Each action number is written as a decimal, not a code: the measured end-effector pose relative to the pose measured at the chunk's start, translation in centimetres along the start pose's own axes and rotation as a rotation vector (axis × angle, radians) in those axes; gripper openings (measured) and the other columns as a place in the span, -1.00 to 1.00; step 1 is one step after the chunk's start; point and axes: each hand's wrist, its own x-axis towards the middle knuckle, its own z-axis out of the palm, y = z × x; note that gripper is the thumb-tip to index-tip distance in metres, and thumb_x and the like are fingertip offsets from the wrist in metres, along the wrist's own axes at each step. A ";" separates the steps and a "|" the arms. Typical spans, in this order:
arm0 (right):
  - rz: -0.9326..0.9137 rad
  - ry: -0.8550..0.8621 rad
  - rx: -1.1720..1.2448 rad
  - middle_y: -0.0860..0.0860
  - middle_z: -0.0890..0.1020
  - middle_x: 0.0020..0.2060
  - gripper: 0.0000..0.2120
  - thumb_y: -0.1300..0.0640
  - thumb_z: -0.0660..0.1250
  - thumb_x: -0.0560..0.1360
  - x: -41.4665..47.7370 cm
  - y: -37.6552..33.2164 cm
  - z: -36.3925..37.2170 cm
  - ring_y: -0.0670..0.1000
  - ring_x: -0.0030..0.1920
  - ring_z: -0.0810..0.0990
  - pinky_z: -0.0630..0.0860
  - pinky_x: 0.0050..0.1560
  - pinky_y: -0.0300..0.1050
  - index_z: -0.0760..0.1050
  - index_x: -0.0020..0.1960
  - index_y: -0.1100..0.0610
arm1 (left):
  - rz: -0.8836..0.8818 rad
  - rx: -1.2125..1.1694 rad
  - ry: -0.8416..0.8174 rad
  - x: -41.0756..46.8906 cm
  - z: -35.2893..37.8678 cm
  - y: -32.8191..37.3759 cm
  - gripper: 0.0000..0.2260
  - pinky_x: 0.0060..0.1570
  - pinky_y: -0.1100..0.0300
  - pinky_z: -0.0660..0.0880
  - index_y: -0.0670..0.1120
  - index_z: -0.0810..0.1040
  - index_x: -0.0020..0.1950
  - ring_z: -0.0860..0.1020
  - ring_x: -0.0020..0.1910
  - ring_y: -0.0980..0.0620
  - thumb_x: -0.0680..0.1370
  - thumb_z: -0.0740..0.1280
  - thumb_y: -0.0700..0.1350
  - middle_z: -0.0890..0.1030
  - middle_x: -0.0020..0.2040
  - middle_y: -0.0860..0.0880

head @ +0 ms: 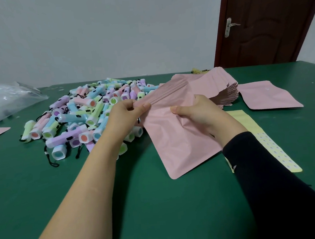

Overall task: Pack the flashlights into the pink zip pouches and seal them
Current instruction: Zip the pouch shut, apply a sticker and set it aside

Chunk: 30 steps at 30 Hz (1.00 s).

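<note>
Hands held a pink pouch [173, 137] at centre frame, left hand [127, 111] pinching the slanted zip [162, 92] at its lower end, right hand [195, 110] gripping its side, while flashlights [81, 114] lay heaped at centre left, nearest the left hand.

Small packing workroom, bulk hand-packing setup. A big green-topped work table [159, 204] is filling the view. A loose heap of pastel flashlights [81, 114] is lying on it, with a thick stack of pink pouches [220, 88] sitting just beside. A clear plastic bag [6, 101] is slumping at far left. A plain white wall [108, 29] and a brown door [268, 25] are standing behind.
</note>
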 end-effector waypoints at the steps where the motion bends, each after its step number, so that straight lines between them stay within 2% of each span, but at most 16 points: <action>1: -0.007 0.010 0.009 -0.02 0.72 -0.21 -0.86 0.14 0.52 0.41 0.0 -0.1 -0.1 0.01 -0.15 0.70 0.61 -0.11 -0.14 0.59 -0.09 0.09 | -0.006 -0.042 0.000 -0.1 -0.1 0.0 -0.80 -0.33 0.24 0.61 -0.22 0.63 -0.10 0.65 -0.29 0.05 0.55 0.42 -0.07 0.68 -0.22 -0.04; 5: -0.011 0.025 0.042 -0.04 0.71 -0.22 -0.80 0.13 0.52 0.41 -0.1 -0.3 -0.5 -0.06 -0.21 0.69 0.59 -0.20 -0.24 0.57 -0.02 0.13 | -0.002 -0.114 -0.024 -0.2 -0.2 0.2 -0.77 -0.33 0.25 0.60 -0.18 0.56 -0.24 0.64 -0.34 0.11 0.58 0.39 -0.10 0.66 -0.31 0.03; 7: -0.014 0.016 0.060 -0.08 0.70 -0.28 -0.83 0.15 0.52 0.41 -0.2 -0.3 -0.4 -0.11 -0.28 0.68 0.58 -0.27 -0.29 0.56 -0.08 0.11 | -0.005 -0.143 -0.018 -0.3 -0.1 0.2 -0.75 -0.37 0.27 0.58 -0.23 0.51 -0.23 0.63 -0.36 0.11 0.58 0.38 -0.11 0.64 -0.30 -0.01; 11: -0.018 0.050 0.105 0.00 0.72 -0.16 -0.82 0.16 0.52 0.41 0.0 -0.3 -0.3 -0.02 -0.16 0.70 0.60 -0.08 -0.15 0.58 -0.04 0.12 | -0.025 -0.217 -0.007 -0.5 0.4 0.5 -0.70 -0.39 0.28 0.55 -0.27 0.56 -0.11 0.63 -0.31 0.08 0.59 0.36 -0.02 0.65 -0.25 -0.02; 15: -0.031 0.155 0.202 0.07 0.70 -0.10 -0.82 0.19 0.49 0.44 0.4 -0.2 0.0 0.09 -0.06 0.69 0.60 0.04 -0.02 0.59 0.00 0.18 | -0.107 -0.176 -0.274 -0.9 1.4 0.6 -0.79 -0.17 0.27 0.60 0.00 0.61 0.05 0.68 -0.08 0.14 0.55 0.37 0.10 0.72 -0.06 0.11; 17: -0.034 0.183 0.227 0.05 0.71 -0.13 -0.83 0.20 0.50 0.43 0.5 -0.1 0.0 0.07 -0.08 0.70 0.62 0.01 -0.02 0.60 0.00 0.17 | -0.133 -0.168 -0.363 -1.2 2.1 0.4 -0.81 -0.11 0.30 0.58 -0.01 0.63 0.06 0.68 -0.03 0.13 0.52 0.42 0.06 0.72 -0.02 0.11; 20: -0.043 0.212 0.246 0.02 0.70 -0.17 -0.85 0.21 0.50 0.43 0.7 0.0 0.1 0.04 -0.15 0.70 0.63 -0.08 -0.07 0.60 -0.03 0.16 | -0.159 -0.226 -0.326 -1.2 2.6 0.3 -0.84 -0.16 0.35 0.56 -0.07 0.65 0.07 0.68 -0.06 0.13 0.54 0.41 -0.04 0.72 -0.02 0.06; 25: -0.015 0.220 0.228 0.05 0.70 -0.16 -0.82 0.20 0.50 0.43 0.8 0.3 0.5 0.03 -0.19 0.69 0.63 -0.15 -0.10 0.59 0.00 0.19 | -0.171 -0.202 -0.226 -1.2 2.9 0.4 -0.90 -0.38 0.44 0.45 -0.08 0.66 -0.01 0.64 -0.30 0.22 0.56 0.40 -0.09 0.72 -0.17 0.08; 28: 0.067 0.116 0.304 0.06 0.72 -0.13 -0.82 0.17 0.48 0.46 0.8 0.1 0.1 0.05 -0.14 0.71 0.64 -0.15 -0.08 0.59 0.04 0.18 | -0.141 -0.201 -0.111 -1.1 3.0 0.3 -0.92 -0.47 0.45 0.40 -0.02 0.64 -0.10 0.60 -0.40 0.28 0.56 0.40 -0.06 0.69 -0.29 0.15; 30: 0.107 0.058 0.292 0.04 0.73 -0.18 -0.83 0.17 0.48 0.45 0.8 0.1 0.0 0.01 -0.19 0.72 0.63 -0.24 -0.13 0.60 0.02 0.18 | -0.150 -0.256 -0.102 -0.8 2.6 0.3 -0.92 -0.44 0.42 0.45 -0.02 0.64 -0.07 0.64 -0.33 0.24 0.55 0.41 -0.03 0.71 -0.23 0.14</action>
